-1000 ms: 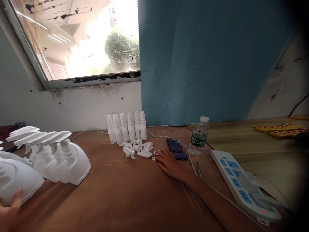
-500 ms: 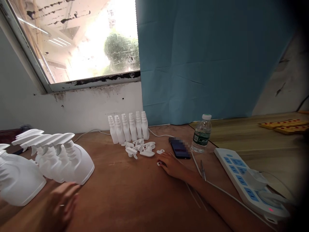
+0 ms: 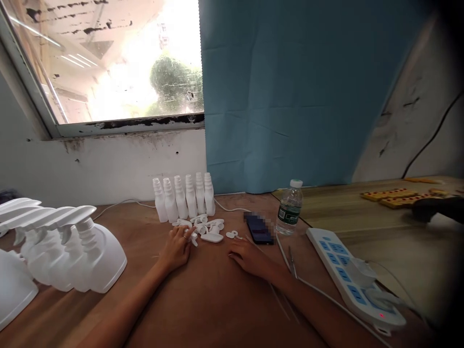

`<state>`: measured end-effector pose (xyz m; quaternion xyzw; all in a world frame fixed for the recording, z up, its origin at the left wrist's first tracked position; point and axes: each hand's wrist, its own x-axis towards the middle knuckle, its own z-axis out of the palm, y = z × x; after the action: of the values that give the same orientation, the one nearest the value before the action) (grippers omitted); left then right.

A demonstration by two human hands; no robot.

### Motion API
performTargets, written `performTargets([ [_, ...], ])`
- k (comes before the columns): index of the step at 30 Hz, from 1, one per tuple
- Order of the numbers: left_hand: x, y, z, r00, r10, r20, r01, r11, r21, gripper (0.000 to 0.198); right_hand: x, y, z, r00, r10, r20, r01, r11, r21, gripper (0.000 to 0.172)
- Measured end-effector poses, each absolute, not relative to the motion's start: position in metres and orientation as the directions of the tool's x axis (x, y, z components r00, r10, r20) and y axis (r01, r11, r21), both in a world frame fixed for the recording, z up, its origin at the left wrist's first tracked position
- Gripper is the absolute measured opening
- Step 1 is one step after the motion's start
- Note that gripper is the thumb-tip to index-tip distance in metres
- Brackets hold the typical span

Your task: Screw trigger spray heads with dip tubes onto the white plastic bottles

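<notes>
My left hand (image 3: 176, 247) is at the near left edge of a loose pile of white trigger spray heads (image 3: 212, 237), its fingers closed around one of them, which they partly hide. To the right, my right hand (image 3: 249, 257) rests low on the tabletop with its fingertips drawn together. A tiny white spot shows at those fingertips, too small to name. Just beyond them lie a few small white rings (image 3: 232, 234). Behind the pile stands a row of several slim white bottles (image 3: 180, 203) with open threaded necks.
Large white spray bottles (image 3: 103, 258) with trigger heads stand at left. On the right are a phone (image 3: 259, 228), a water bottle (image 3: 289, 210), a tweezers-like metal tool (image 3: 292, 261), a power strip (image 3: 331, 256) with cables, and yellow trays (image 3: 402, 199). A dark object (image 3: 433, 209) enters from the right.
My left hand has moved right and away from me, from beside the large spray bottles to the pile of spray heads. The right hand stays by the white rings. The view has turned slightly right.
</notes>
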<state>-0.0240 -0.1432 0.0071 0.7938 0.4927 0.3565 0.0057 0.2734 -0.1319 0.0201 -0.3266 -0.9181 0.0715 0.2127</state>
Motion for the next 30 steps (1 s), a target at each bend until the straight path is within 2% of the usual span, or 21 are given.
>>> performTargets([
  [3, -0.019, -0.150, 0.005, 0.217, 0.805, 0.553, 0.720, -0.514, 0.465, 0.027, 0.271, -0.134, 0.020, -0.685, 0.632, 0.363, 0.567, 0.775, -0.278, 0.018],
  [5, -0.010, -0.161, 0.003, 0.168, 0.833, 0.526, 0.682, -0.484, 0.549, 0.021, 0.268, -0.135, 0.020, -0.668, 0.627, 0.401, 0.549, 0.779, -0.302, 0.017],
  [10, 0.025, -0.180, -0.004, 0.174, 0.895, 0.411, 0.550, -0.434, 0.713, 0.024, 0.259, -0.140, 0.020, -0.539, 0.547, 0.640, 0.349, 0.837, -0.421, 0.021],
  [14, 0.035, -0.182, -0.003, 0.222, 0.920, 0.324, 0.418, -0.390, 0.820, 0.032, 0.253, -0.146, 0.019, -0.492, 0.502, 0.712, 0.276, 0.865, -0.419, 0.022],
  [18, 0.032, -0.182, -0.001, 0.234, 0.938, 0.257, 0.442, -0.338, 0.831, 0.031, 0.251, -0.149, 0.017, -0.542, 0.423, 0.726, 0.262, 0.906, -0.332, 0.024],
  [22, 0.028, -0.184, 0.002, 0.243, 0.942, 0.231, 0.477, -0.323, 0.817, 0.027, 0.251, -0.151, 0.018, -0.646, 0.344, 0.681, 0.225, 0.939, -0.261, 0.032],
  [26, 0.028, -0.185, 0.006, 0.268, 0.933, 0.241, 0.475, -0.346, 0.809, 0.026, 0.250, -0.157, 0.023, -0.712, 0.360, 0.603, 0.234, 0.931, -0.280, 0.039],
  [30, 0.028, -0.188, 0.009, 0.328, 0.897, 0.298, 0.434, -0.423, 0.795, 0.024, 0.250, -0.157, 0.023, -0.702, 0.445, 0.557, 0.290, 0.892, -0.347, 0.032],
])
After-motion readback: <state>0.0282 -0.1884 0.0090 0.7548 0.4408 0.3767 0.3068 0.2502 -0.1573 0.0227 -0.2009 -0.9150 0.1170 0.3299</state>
